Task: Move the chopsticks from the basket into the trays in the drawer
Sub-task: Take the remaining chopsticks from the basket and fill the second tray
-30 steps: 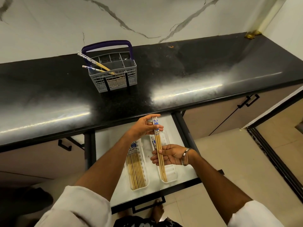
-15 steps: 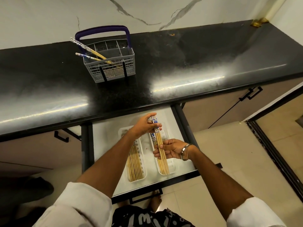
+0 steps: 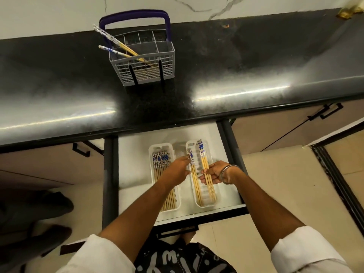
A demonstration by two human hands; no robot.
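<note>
A grey cutlery basket (image 3: 146,72) with a purple handle stands on the black counter; a few chopsticks (image 3: 116,44) lean out of its left side. Below, the open drawer (image 3: 134,154) holds two white trays. The left tray (image 3: 156,148) carries several chopsticks, partly hidden by my left forearm. My right hand (image 3: 213,173) grips a bundle of chopsticks (image 3: 204,164) lying lengthwise in the right tray (image 3: 206,205). My left hand (image 3: 177,168) reaches across between the trays, its fingertips touching the blue ends of other chopsticks (image 3: 192,160) in the right tray.
The black counter (image 3: 236,81) runs along a white marble wall. Closed cabinet fronts with black handles (image 3: 325,112) flank the drawer. The drawer's front handle (image 3: 177,230) sits near my body. Dark shapes (image 3: 39,213) lie on the floor at left.
Both hands lowered the bundle from above the drawer down into the right tray. My left hand let go of the bundle's top and moved to other chopsticks on the tray's left.
</note>
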